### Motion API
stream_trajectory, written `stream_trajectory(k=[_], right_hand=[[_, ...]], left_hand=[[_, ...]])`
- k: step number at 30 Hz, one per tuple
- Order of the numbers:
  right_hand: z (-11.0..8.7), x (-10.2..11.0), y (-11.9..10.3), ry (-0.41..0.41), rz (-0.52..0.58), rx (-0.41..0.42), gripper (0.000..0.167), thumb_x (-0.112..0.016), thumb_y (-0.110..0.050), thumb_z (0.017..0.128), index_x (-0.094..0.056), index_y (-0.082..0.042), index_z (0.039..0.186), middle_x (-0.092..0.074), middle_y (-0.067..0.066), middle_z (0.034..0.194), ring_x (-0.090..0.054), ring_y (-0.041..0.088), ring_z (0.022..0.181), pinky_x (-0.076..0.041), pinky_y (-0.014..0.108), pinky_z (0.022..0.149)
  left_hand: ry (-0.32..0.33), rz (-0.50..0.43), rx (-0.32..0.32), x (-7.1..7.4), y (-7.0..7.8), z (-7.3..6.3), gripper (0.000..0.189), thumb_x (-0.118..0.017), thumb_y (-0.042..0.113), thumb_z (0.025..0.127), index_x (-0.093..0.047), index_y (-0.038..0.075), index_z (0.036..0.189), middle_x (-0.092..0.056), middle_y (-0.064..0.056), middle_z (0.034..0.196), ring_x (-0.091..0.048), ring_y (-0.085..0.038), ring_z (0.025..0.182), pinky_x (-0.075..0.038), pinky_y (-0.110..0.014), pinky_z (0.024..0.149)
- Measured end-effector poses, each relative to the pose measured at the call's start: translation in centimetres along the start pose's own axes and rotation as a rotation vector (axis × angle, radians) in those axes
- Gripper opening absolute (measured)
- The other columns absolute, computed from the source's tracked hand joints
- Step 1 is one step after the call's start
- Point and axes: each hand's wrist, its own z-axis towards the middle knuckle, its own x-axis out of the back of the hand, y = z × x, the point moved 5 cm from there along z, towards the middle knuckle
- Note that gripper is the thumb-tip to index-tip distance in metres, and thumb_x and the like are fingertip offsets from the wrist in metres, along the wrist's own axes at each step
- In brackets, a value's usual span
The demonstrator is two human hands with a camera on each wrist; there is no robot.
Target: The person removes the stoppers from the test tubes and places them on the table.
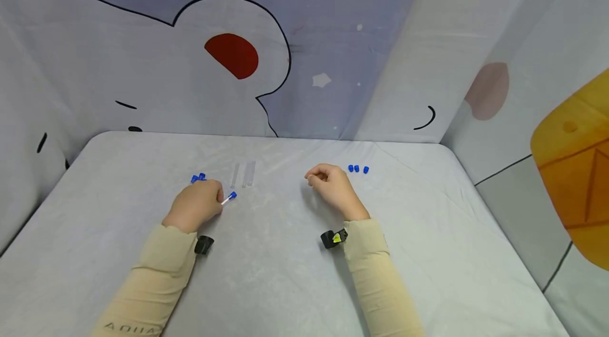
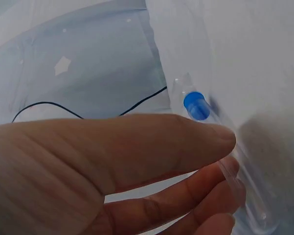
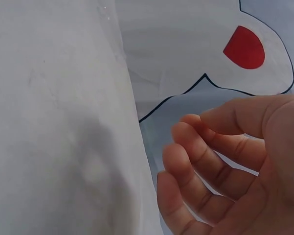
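Note:
My left hand point(image 1: 194, 206) pinches a clear test tube point(image 2: 257, 208) between thumb and fingers. A blue cap point(image 2: 197, 105) closes the tube's upper end; in the head view this cap point(image 1: 232, 195) points up and right, away from the hand. Just beyond the left knuckles lie a few blue caps point(image 1: 197, 177); whether tubes are attached to them is hidden by the hand. My right hand point(image 1: 334, 187) hovers over the table with fingers loosely bent and nothing between them. In the right wrist view, its thumb tip point(image 3: 210, 118) meets the index finger.
Clear uncapped tubes point(image 1: 250, 174) lie side by side on the white-covered table point(image 1: 266, 273), between the hands and farther back. Three loose blue caps point(image 1: 357, 168) sit right of the right hand. A printed cloth wall point(image 1: 333, 35) rises behind the table.

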Motion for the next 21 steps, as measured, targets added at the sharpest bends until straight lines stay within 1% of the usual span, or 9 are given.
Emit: stream_trajectory(k=[2,6,9,11,14,16,18,21], right_hand=[[0.0,-0.2,-0.2,-0.016,-0.002,0.014,0.014,-0.063,-0.008,0.096,-0.075,-0.003,0.102,-0.071,0.005,0.088,-0.061,0.016,0.077,-0.049,0.028,0.069],[-0.1,-0.8,-0.7,-0.066,-0.018,0.038,0.013,-0.064,-0.009,0.096,-0.075,-0.005,0.102,-0.071,0.003,0.092,-0.061,0.016,0.08,-0.05,0.029,0.071],[0.0,-1.1,-0.8,-0.107,-0.04,0.041,0.012,-0.066,-0.01,0.096,-0.076,-0.007,0.103,-0.071,0.001,0.095,-0.061,0.015,0.083,-0.051,0.03,0.073],[-0.1,-1.3,-1.0,-0.143,-0.06,0.058,0.013,-0.067,-0.012,0.096,-0.076,-0.007,0.104,-0.071,0.0,0.096,-0.061,0.014,0.085,-0.052,0.03,0.076],[-0.2,-1.8,-1.5,-0.215,-0.111,0.118,0.014,-0.065,-0.013,0.097,-0.075,-0.006,0.105,-0.07,-0.001,0.094,-0.061,0.015,0.087,-0.052,0.031,0.079],[-0.4,-2.2,-1.8,-0.264,-0.146,0.16,0.015,-0.064,-0.012,0.097,-0.074,-0.006,0.106,-0.069,-0.001,0.092,-0.061,0.014,0.087,-0.051,0.031,0.081],[-0.5,-2.6,-2.0,-0.305,-0.179,0.189,0.016,-0.064,-0.012,0.097,-0.073,-0.006,0.108,-0.068,-0.003,0.089,-0.06,0.013,0.086,-0.051,0.031,0.08],[-0.7,-3.2,-2.4,-0.356,-0.209,0.215,0.017,-0.066,-0.013,0.096,-0.073,-0.007,0.11,-0.066,-0.004,0.087,-0.06,0.012,0.083,-0.051,0.029,0.077]], left_hand=[[0.001,0.007,-0.01,0.1,0.2,-0.1,0.009,-0.063,-0.003,0.082,-0.061,0.005,0.08,-0.061,-0.008,0.077,-0.055,-0.025,0.068,-0.048,-0.041,0.062],[0.018,0.021,-0.05,0.4,0.8,-0.2,0.006,-0.062,0.0,0.085,-0.06,0.005,0.083,-0.057,-0.006,0.074,-0.052,-0.023,0.068,-0.047,-0.04,0.062],[0.02,0.019,-0.084,0.3,1.2,0.0,0.003,-0.062,0.002,0.085,-0.061,0.004,0.088,-0.055,-0.006,0.077,-0.051,-0.022,0.07,-0.047,-0.04,0.066],[0.015,0.01,-0.113,0.3,1.5,0.0,0.005,-0.062,0.001,0.085,-0.062,0.003,0.09,-0.054,-0.006,0.078,-0.05,-0.022,0.072,-0.047,-0.04,0.067],[0.018,-0.008,-0.17,0.2,1.9,0.0,0.007,-0.061,0.001,0.087,-0.064,0.002,0.093,-0.055,-0.006,0.082,-0.051,-0.021,0.074,-0.047,-0.039,0.07],[0.034,-0.025,-0.229,0.2,2.2,0.0,0.007,-0.061,0.0,0.088,-0.065,0.002,0.093,-0.058,-0.006,0.085,-0.053,-0.021,0.076,-0.049,-0.039,0.071],[0.042,-0.052,-0.282,0.2,2.5,0.0,0.008,-0.061,-0.001,0.09,-0.067,0.002,0.095,-0.061,-0.005,0.088,-0.056,-0.02,0.079,-0.05,-0.039,0.074],[0.039,-0.081,-0.364,0.0,3.1,-0.2,0.009,-0.062,-0.002,0.092,-0.069,0.003,0.096,-0.063,-0.003,0.088,-0.058,-0.02,0.081,-0.052,-0.039,0.076]])
